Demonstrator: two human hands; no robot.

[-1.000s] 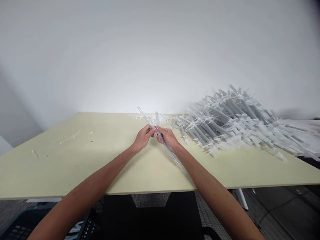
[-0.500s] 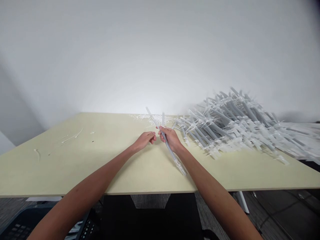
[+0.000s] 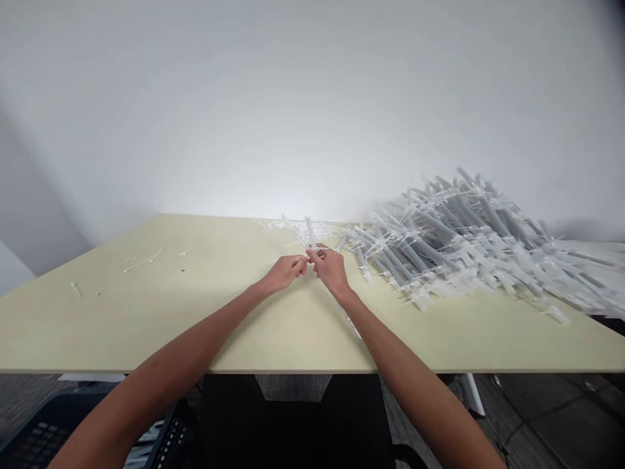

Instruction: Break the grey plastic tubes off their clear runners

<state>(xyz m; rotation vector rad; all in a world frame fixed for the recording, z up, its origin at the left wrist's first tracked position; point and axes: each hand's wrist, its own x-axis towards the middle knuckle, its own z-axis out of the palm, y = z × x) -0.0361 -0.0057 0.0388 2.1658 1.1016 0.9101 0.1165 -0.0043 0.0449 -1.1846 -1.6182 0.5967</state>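
Observation:
A clear plastic tube (image 3: 310, 231) pokes up out of my right hand (image 3: 330, 270), whose fingers are closed around it. Its lower end shows past my right wrist, and the rest is hidden behind the hand and forearm. My left hand (image 3: 284, 272) is closed in a pinch, its fingertips touching those of my right hand. Whatever the left fingers grip is too small or too covered to make out. Right of my hands lies a large pile of translucent grey tubes (image 3: 444, 228) with clear fittings and thin strap ends sticking out.
Small white clippings (image 3: 273, 225) are strewn along the back of the pale yellow table (image 3: 195, 332), against the wall. Thin white strips (image 3: 144, 262) lie at the left. A dark basket (image 3: 43, 430) with tube-like pieces stands below the table's front left edge.
My left hand has come right to meet my right hand. The tube has turned in my right hand, its lower end now mostly behind my forearm.

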